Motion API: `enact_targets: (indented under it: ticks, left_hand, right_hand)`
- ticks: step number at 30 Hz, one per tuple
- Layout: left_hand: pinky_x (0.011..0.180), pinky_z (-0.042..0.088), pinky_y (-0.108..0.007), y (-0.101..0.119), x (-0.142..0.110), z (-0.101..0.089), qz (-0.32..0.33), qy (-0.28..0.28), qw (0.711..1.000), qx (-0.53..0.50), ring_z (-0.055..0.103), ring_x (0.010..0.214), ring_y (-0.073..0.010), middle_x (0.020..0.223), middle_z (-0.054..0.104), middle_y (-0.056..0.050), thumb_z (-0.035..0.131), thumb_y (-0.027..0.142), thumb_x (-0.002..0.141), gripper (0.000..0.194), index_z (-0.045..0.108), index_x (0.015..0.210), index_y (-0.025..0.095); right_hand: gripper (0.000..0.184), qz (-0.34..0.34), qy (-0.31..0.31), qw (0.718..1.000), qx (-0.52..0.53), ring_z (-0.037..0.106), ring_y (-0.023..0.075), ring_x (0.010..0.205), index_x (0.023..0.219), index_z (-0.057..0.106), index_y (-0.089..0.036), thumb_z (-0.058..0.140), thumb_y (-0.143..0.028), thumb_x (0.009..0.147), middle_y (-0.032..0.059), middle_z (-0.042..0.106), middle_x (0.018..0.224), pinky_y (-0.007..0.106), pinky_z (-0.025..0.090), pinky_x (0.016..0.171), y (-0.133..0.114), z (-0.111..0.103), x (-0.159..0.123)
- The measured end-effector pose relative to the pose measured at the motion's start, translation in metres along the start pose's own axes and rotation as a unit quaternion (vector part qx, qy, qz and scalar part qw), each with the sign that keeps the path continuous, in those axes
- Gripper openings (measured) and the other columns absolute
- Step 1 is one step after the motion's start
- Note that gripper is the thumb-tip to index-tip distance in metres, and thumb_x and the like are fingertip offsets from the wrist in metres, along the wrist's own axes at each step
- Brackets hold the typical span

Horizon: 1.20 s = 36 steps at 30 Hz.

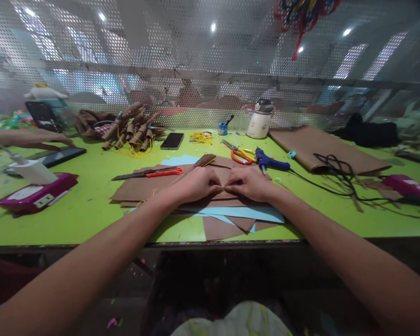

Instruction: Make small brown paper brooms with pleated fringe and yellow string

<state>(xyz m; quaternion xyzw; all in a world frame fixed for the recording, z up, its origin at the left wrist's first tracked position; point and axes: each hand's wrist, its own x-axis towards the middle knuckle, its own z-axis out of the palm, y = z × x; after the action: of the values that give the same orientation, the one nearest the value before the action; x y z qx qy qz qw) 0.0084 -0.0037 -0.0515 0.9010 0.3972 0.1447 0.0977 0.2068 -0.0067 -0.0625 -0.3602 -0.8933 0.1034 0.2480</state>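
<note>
My left hand [200, 183] and my right hand [248, 183] meet over a stack of brown paper sheets [126, 192]. Both are closed, thumbs pinched against fingers, the tips almost touching. What lies between the fingertips is too small to make out. Just beyond my left hand is a bundle of thin brown strips [206, 161] with yellow thread. A utility knife [164, 173] with an orange handle lies on the sheets to the left. Light blue paper [247, 213] sticks out beneath the stack, towards me. Beyond my right hand are red-handled scissors [241, 157] and a blue glue gun [273, 162].
Purple power strips [38, 193] sit at both sides; a black cord [331, 190] coils at right. Farther back are rolled brown paper pieces [138, 130], a phone [172, 141], yellow thread [201, 137], a white bottle [261, 120] and folded brown paper [322, 147]. Another person's hand [44, 138] reaches in from the left.
</note>
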Motion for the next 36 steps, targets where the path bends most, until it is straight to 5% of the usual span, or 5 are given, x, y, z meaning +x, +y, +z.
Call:
enact_targets:
  ticks: [15,23,36]
  left_hand:
    - [0.071,0.045,-0.028,0.014,-0.005,0.002,0.09,0.036,0.988,0.118,0.06,0.072,-0.018,0.082,0.066,-0.011,0.048,0.019,0.083,0.023,0.071,0.081,0.015]
    - [0.051,0.032,-0.028,0.006,-0.007,-0.003,0.114,0.005,0.973,0.203,0.052,0.057,-0.0163,0.072,0.063,-0.009,0.046,0.019,0.083,0.023,0.065,0.071,0.015]
    - [0.049,0.027,-0.027,0.008,-0.015,-0.015,0.095,-0.028,0.977,0.189,0.048,0.056,-0.0148,0.077,0.063,-0.007,0.05,0.016,0.078,0.014,0.063,0.074,0.016]
  right_hand:
    - [0.018,-0.084,-0.031,0.992,-0.086,0.056,0.0148,0.072,0.08,0.072,-0.015,0.056,-0.007,0.08,0.0054,0.066,0.077,0.025,0.038,0.066,0.0,-0.003,-0.003]
    - [0.017,-0.078,-0.061,0.992,-0.081,0.053,0.0135,0.072,0.073,0.066,-0.014,0.053,-0.006,0.081,0.0049,0.062,0.076,0.024,0.037,0.067,0.008,-0.01,-0.008]
    - [0.01,-0.053,-0.093,0.985,-0.133,0.049,0.0138,0.071,0.072,0.058,-0.017,0.054,-0.008,0.076,0.0033,0.058,0.078,0.025,0.033,0.065,0.009,-0.014,-0.014]
